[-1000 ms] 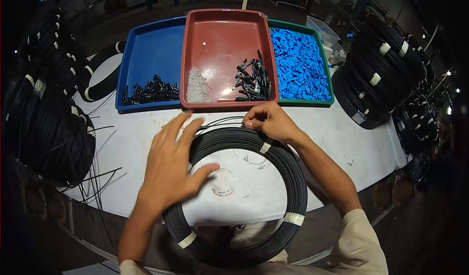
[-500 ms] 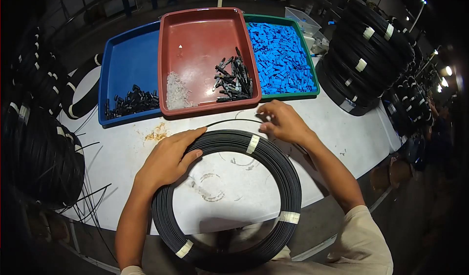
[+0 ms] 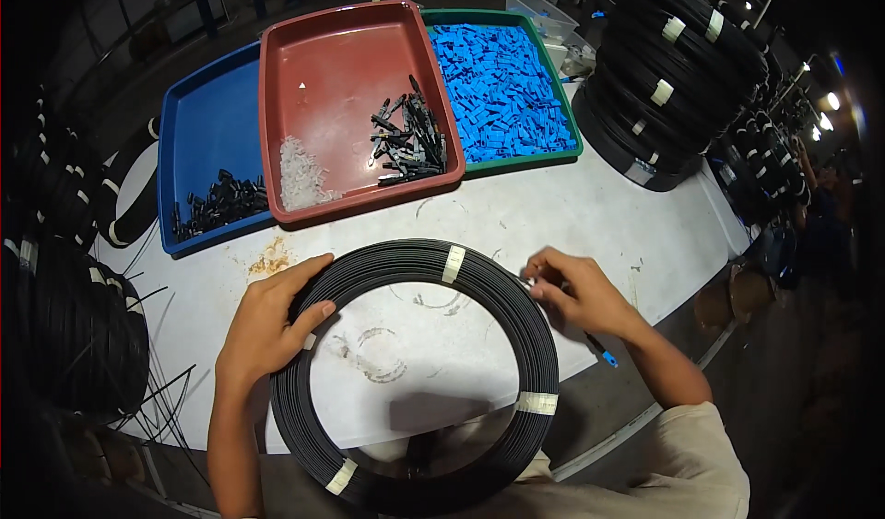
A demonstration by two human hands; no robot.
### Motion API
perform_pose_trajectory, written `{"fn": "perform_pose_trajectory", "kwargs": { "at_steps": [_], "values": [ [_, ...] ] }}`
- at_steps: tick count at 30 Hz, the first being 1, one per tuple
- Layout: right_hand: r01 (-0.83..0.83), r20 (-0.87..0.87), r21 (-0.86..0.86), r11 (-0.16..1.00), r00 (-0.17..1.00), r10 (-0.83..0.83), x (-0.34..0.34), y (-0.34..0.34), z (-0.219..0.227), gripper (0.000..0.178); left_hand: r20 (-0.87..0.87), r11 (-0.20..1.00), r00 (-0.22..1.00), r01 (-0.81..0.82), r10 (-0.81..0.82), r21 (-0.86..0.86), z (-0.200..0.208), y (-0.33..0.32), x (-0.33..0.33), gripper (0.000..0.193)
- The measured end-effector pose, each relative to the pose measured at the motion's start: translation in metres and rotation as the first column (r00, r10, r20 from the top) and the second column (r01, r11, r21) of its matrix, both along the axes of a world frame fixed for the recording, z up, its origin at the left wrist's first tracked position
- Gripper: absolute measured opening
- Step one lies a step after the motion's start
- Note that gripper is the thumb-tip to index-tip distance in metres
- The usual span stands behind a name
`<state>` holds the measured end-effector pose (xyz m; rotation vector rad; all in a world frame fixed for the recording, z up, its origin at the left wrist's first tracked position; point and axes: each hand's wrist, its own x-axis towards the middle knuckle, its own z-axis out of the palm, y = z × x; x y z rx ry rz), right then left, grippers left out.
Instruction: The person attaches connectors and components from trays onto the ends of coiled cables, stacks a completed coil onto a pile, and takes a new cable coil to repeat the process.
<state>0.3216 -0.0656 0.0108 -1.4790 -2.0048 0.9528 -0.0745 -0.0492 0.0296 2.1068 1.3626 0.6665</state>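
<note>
A large coil of black cable [image 3: 539,344], bound with pale tape bands, leans over the table's near edge toward me. My left hand [image 3: 267,325] holds its upper left side, fingers along the outer edge and thumb over the band. Just off the coil's upper right side, my right hand [image 3: 576,288] has its thumb and fingers pinched together. A small pale bit shows at those fingertips, too small to name. Under the right wrist, a short black length with a blue connector [image 3: 608,359] pokes out past the table edge.
Behind the coil stand a blue tray [image 3: 207,113] with black parts, a red tray [image 3: 341,67] with clear and black pieces, and a green tray [image 3: 570,141] of blue connectors. Stacked black coils [image 3: 673,86] rise at right; more coils [image 3: 78,335] with loose cable ends are at left.
My right hand has moved right and down from the coil's top. The loose strand arching above the coil no longer shows there. A blue connector has come into sight. My left hand slid down-left.
</note>
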Motion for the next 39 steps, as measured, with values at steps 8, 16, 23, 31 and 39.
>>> {"fn": "perform_pose_trajectory", "kwargs": {
  "at_steps": [8, 16, 23, 31, 39],
  "values": [
    [0.282, -0.305, -0.217, 0.935, 0.890, -0.339, -0.016, -0.103, -0.009, 0.041, 0.347, 0.987, 0.930, -0.076, 0.121, -0.142, -0.030, -0.031, -0.017, 0.067],
    [0.414, -0.390, -0.018, 0.910, 0.835, -0.388, -0.069, -0.164, -0.028, 0.105, 0.529, 0.958, 0.815, -0.107, 0.237, -0.265, -0.031, -0.049, -0.012, 0.093],
    [0.563, -0.360, 0.073, 0.823, 0.785, -0.505, -0.091, -0.168, -0.038, 0.112, 0.587, 0.958, 0.772, -0.094, 0.242, -0.271, -0.039, -0.054, -0.009, 0.099],
    [0.612, -0.378, 0.106, 0.784, 0.754, -0.537, -0.093, -0.161, -0.042, 0.100, 0.553, 0.949, 0.783, -0.148, 0.284, -0.277, -0.035, -0.050, -0.009, 0.093],
    [0.620, -0.366, 0.034, 0.784, 0.738, -0.567, -0.098, -0.158, -0.022, 0.089, 0.511, 0.933, 0.801, -0.157, 0.312, -0.323, -0.020, -0.054, -0.006, 0.092]
  ]
}}
